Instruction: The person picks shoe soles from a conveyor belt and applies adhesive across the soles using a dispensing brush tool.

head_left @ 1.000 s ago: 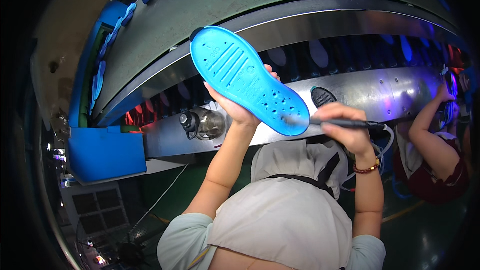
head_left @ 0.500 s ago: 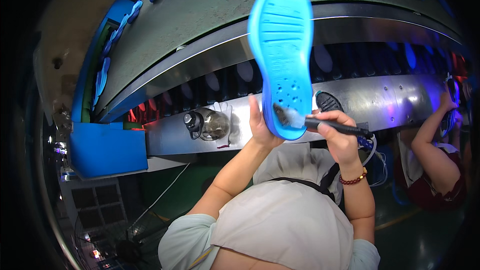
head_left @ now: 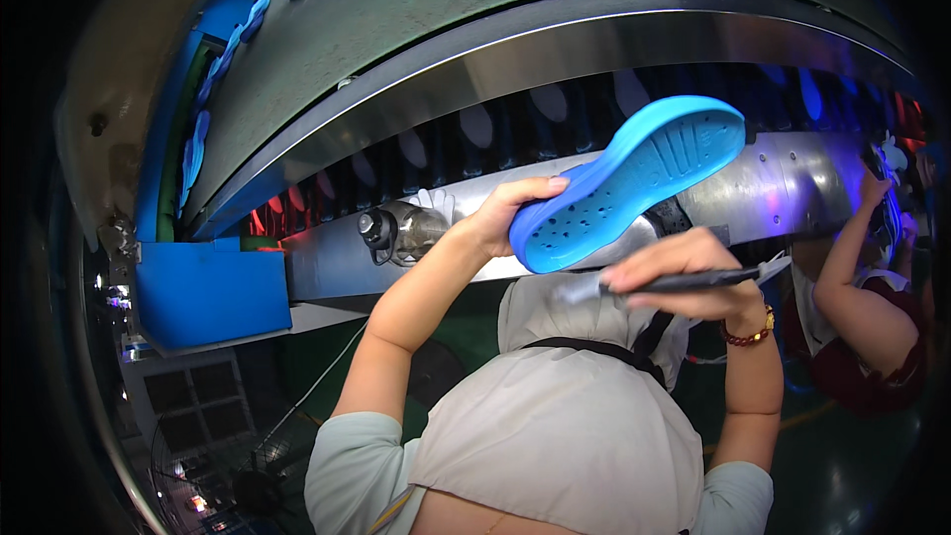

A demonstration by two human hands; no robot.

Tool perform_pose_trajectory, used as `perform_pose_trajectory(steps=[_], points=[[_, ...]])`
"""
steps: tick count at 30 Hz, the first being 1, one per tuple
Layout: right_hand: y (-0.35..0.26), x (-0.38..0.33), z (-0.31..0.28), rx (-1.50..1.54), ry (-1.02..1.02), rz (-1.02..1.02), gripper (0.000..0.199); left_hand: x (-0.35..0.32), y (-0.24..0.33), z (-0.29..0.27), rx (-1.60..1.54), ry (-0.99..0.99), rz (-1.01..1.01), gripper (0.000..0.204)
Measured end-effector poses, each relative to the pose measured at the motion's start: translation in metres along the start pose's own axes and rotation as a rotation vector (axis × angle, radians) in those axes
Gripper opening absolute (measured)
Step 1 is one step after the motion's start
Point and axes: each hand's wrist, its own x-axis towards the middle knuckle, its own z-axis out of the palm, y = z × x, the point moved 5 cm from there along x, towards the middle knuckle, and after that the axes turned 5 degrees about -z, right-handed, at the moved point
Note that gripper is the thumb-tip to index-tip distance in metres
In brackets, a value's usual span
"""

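My left hand (head_left: pixel 503 216) grips a bright blue shoe sole (head_left: pixel 639 183) by its heel end, thumb over the rim. The sole is tilted, its hollow inner face with small holes and ribs turned toward me, its toe pointing up and right. Just below and right of the heel, my right hand (head_left: pixel 684 272) is closed around a dark-handled brush (head_left: pixel 728 279). The pale brush tip is smeared by motion and sits apart from the sole. Partly behind my right hand, a dark shoe-shaped piece (head_left: pixel 669 216) lies on the metal ledge.
A metal ledge (head_left: pixel 332 263) runs before me, holding a dark-capped bottle (head_left: pixel 418 228) and a white glove (head_left: pixel 438 202). Beyond the metal rail (head_left: pixel 446 89), a green belt (head_left: pixel 396 35) carries several blue soles. A blue box (head_left: pixel 213 292) stands left. A co-worker's arm (head_left: pixel 842 238) shows at right.
The sole has swung from upright to tilted right, and has come lower. My right hand has drawn the brush off the sole, moving down and slightly right.
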Motion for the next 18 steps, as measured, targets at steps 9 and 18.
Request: perform_pose_trajectory(steps=[9, 18], points=[[-0.005, 0.001, -0.015, -0.095, -0.086, 0.04, 0.019, -0.012, 0.0, -0.005, 0.185, 0.079, -0.222, 0.064], [0.013, -0.01, -0.023, -0.046, 0.132, 0.031, 0.019, -0.028, 0.003, -0.028, 0.077, 0.26, -0.055, 0.052]])
